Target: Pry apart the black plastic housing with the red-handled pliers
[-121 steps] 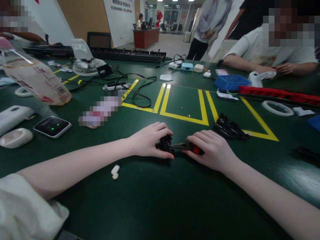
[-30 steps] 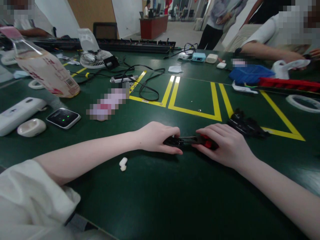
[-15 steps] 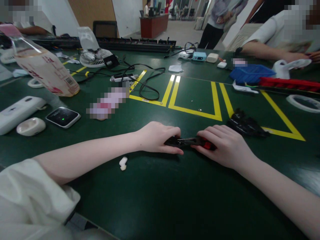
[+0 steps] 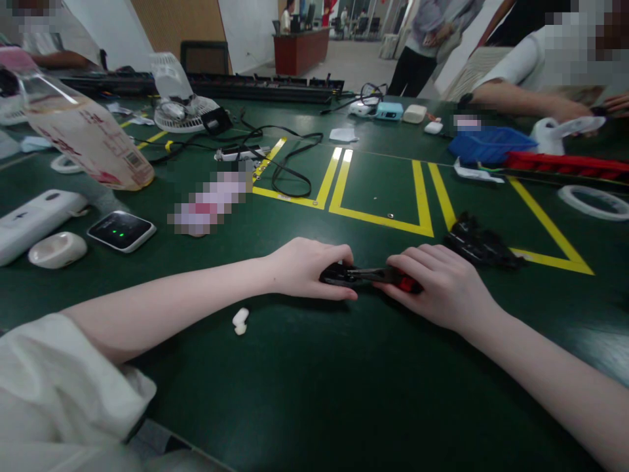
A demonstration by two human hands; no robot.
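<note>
My left hand [image 4: 307, 267] is closed round a small black part [image 4: 336, 274], with the thumb stretched along its near side. What the part is, I cannot make out. My right hand [image 4: 445, 283] grips the red and black handles of a pair of pliers [image 4: 371, 274]; most of the handles lie hidden under the fingers. The narrow metal jaws point left and meet the black part. Both hands are low over the green table [image 4: 314, 393]. Just beyond the right hand lies a heap of black parts [image 4: 484, 244].
A white earbud [image 4: 240, 321] lies near my left forearm. Farther left are a bottle [image 4: 93, 137], a small screen device [image 4: 122, 231] and an earbud case [image 4: 57, 250]. Yellow tape [image 4: 378, 219] marks the table, with black cable [image 4: 295, 177] behind. Opposite, a person's arm [image 4: 535, 101] rests near a blue tray [image 4: 491, 144].
The whole view has shifted very slightly. The black part shows a little more between my left thumb and fingers, while both hands keep their places and holds.
</note>
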